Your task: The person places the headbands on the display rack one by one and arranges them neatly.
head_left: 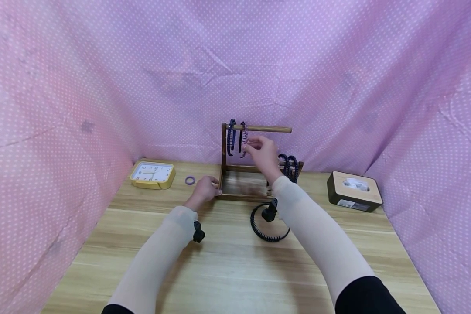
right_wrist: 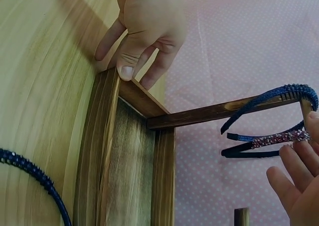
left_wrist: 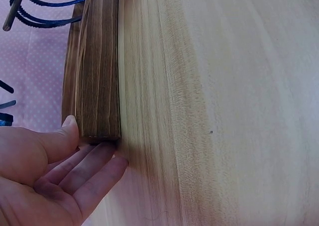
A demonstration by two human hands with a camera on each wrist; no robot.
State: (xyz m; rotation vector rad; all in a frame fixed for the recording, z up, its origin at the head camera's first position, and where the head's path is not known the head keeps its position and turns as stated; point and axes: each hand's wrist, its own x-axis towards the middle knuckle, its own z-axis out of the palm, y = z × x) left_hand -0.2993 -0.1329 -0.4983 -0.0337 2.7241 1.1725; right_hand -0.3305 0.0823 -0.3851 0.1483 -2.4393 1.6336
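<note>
A dark wooden headband stand (head_left: 224,148) with a tray base and a raised bar stands at the back of the table. My left hand (head_left: 205,190) holds its front left corner, thumb on the edge (right_wrist: 118,86) and fingers against the end. On the bar hang a dark blue headband (head_left: 230,137) and a pink glittery headband (right_wrist: 279,138) beside a plain dark one. My right hand (head_left: 264,157) pinches the pink headband at its side; the thumb is partly cut off in the right wrist view. Several dark headbands (head_left: 292,168) hang at the stand's right, partly behind the right forearm.
A dark beaded headband (head_left: 267,237) lies on the table in front of the stand. A purple ring (head_left: 190,180) lies left of the stand, near a yellow clock (head_left: 153,173). At the right stands a tissue box (head_left: 354,192). Pink dotted cloth (head_left: 180,87) surrounds the table.
</note>
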